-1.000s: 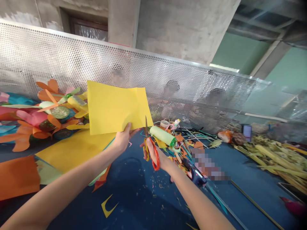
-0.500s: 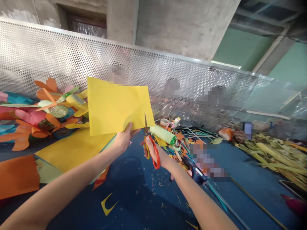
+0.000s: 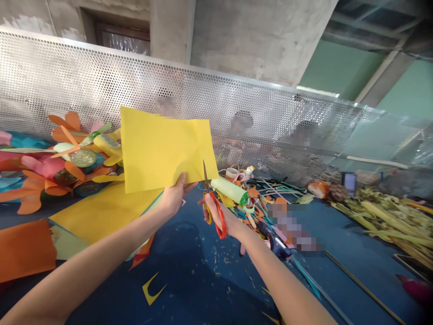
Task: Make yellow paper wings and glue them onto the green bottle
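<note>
My left hand [image 3: 175, 197] pinches the lower edge of a yellow paper sheet [image 3: 158, 153], thumb in front and fingers behind. The sheet is held up above the blue table. A pair of scissors [image 3: 221, 221] with red and yellow handles is in my right hand [image 3: 216, 212], blades pointing up. Those blades overlap the sheet's lower right part in view; whether they touch the paper I cannot tell. Beneath the raised sheet, more yellow paper [image 3: 108, 212] lies on the table. A yellow cut-out scrap [image 3: 152, 291] rests closer to me.
Paper flowers [image 3: 67, 158] and orange paper [image 3: 27, 250] are at the left. A green-wrapped bottle [image 3: 230, 190] lies among scraps right of my hands. Dried husks [image 3: 395, 216] are piled at the far right. A perforated metal panel [image 3: 189, 95] stands behind the blue table [image 3: 189, 262].
The yellow sheet has shifted very slightly left. Both hands keep nearly the same place and grip, and the scissors look unchanged.
</note>
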